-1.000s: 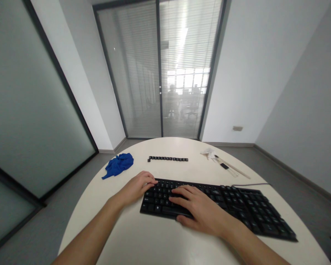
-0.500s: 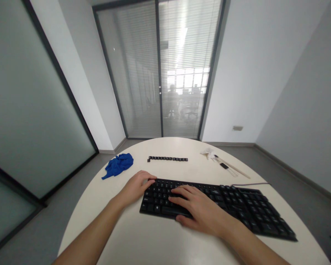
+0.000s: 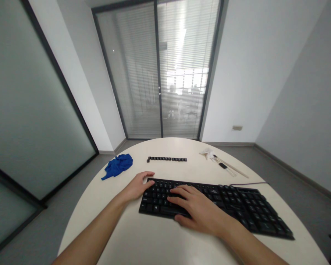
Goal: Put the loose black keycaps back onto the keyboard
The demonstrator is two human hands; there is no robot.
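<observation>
A black keyboard [image 3: 264,217] lies across the cream round table, with a row of gaps along its upper left keys hidden or too small to make out. My left hand [image 3: 136,186] is at its far left corner: the thumb touches the top-left keys and the forefinger stretches past the back edge, apart from the thumb. Over the middle of the letter keys rests my right hand [image 3: 194,208], palm down with fingers spread. Behind the keyboard, several loose black keycaps [image 3: 168,159] stand in a row, one of them set just below its left end.
A crumpled blue cloth [image 3: 118,165] lies on the left of the table [image 3: 143,243]. At the back right are a white tissue-like piece [image 3: 207,153], a thin pale-handled brush [image 3: 234,168] and a wire keycap puller [image 3: 223,166]. The keyboard's cable [image 3: 251,183] runs toward the right edge.
My left forefinger has lifted from the keyboard's corner and opened away from the thumb. My right hand stays nearly where it was; the view has shifted slightly.
</observation>
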